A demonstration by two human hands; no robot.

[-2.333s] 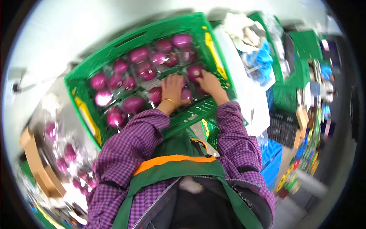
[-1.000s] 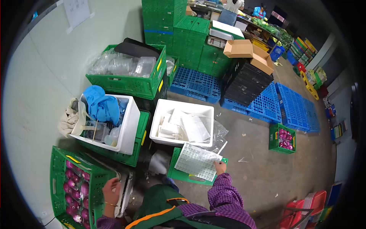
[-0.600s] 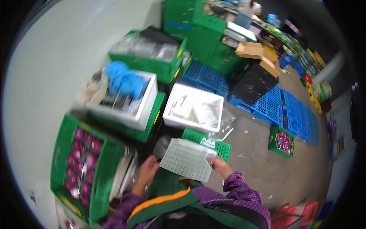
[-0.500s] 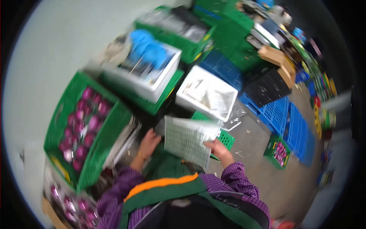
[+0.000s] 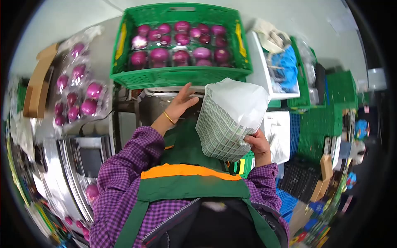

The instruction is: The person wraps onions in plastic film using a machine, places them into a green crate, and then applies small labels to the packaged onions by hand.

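Observation:
My right hand (image 5: 258, 142) grips the lower right edge of a white sheet (image 5: 225, 115) printed with a grid of what look like small labels. The sheet bends, and its blank white side shows at the top. To its left, my left hand (image 5: 180, 105) is raised with fingers apart, holding nothing and not touching the sheet. Just beyond both hands stands a green crate (image 5: 178, 76) with red onions (image 5: 181, 39) in clear plastic packs.
More packed red onions (image 5: 89, 105) lie at left beside a cardboard box (image 5: 39, 82). Metal equipment (image 5: 62, 173) stands at lower left. On the right are a white foam box (image 5: 285, 95) holding a blue bag (image 5: 287, 68), another white box (image 5: 281, 138) and green crates (image 5: 341, 89).
The view has swung left, bringing the onion crate in front of me. My right hand still has the sheet, which now bends over. My left hand's fingers are spread beside it.

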